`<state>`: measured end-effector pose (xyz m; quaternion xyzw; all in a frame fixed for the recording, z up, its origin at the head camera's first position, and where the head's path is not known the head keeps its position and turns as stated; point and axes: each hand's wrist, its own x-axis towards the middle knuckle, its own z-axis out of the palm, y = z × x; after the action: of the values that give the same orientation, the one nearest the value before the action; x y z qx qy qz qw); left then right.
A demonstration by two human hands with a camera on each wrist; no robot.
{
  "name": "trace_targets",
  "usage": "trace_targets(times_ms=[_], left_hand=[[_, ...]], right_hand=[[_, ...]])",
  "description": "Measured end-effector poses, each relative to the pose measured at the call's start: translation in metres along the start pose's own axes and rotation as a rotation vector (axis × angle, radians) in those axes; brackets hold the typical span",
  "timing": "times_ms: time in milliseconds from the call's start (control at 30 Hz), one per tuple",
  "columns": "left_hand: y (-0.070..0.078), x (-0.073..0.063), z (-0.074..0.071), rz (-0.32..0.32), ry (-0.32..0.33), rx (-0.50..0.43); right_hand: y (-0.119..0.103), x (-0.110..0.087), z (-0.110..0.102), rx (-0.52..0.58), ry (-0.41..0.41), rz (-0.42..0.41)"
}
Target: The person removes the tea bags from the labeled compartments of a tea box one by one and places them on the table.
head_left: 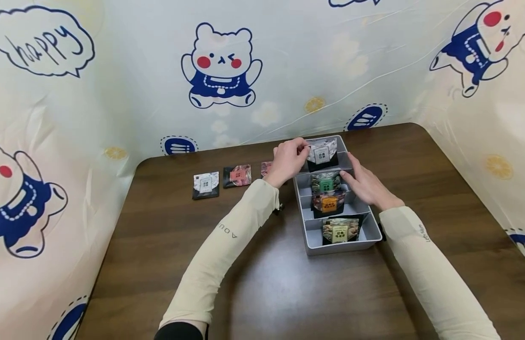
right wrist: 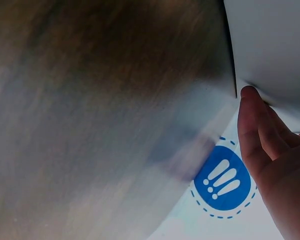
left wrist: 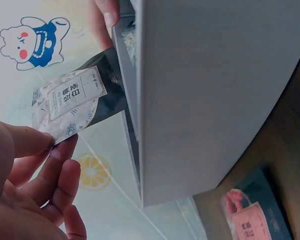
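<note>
Left arm: pale-sleeved left forearm (head_left: pixel 226 250) enters from the bottom edge, slants forward and to the right. Left hand (head_left: pixel 289 159) back upward in the head view, the farther forward of the two. Left thumb (left wrist: pixel 32 142) and left index finger (left wrist: pixel 65 147) pinch at their tips; remaining fingers loosely bent below, per left wrist view.

Right arm: pale-sleeved right forearm (head_left: pixel 430 269) enters at lower right, slants forward and to the left. Right hand (head_left: pixel 368 186) has its fingers extended forward, nearly straight and close together; right thumb (head_left: pixel 349 179) spread away, pointing left.

Hands near each other, not touching. Both wrists bare at the cuffs.
</note>
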<state>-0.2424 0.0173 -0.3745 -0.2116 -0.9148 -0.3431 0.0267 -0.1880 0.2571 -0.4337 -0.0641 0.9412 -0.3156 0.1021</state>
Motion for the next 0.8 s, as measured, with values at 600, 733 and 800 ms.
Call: trace_targets(times_ms=[600, 733, 800], left_hand=[[-0.011, -0.017, -0.038, 0.013, 0.013, -0.100], [-0.016, -0.023, -0.047, 0.005, 0.027, -0.112], [-0.018, -0.026, -0.051, 0.007, 0.040, -0.118]], right_hand=[[0.001, 0.002, 0.002, 0.014, 0.005, 0.000], [0.000, 0.000, 0.001, 0.014, 0.002, 0.001], [0.000, 0.000, 0.001, 0.012, 0.002, 0.001]])
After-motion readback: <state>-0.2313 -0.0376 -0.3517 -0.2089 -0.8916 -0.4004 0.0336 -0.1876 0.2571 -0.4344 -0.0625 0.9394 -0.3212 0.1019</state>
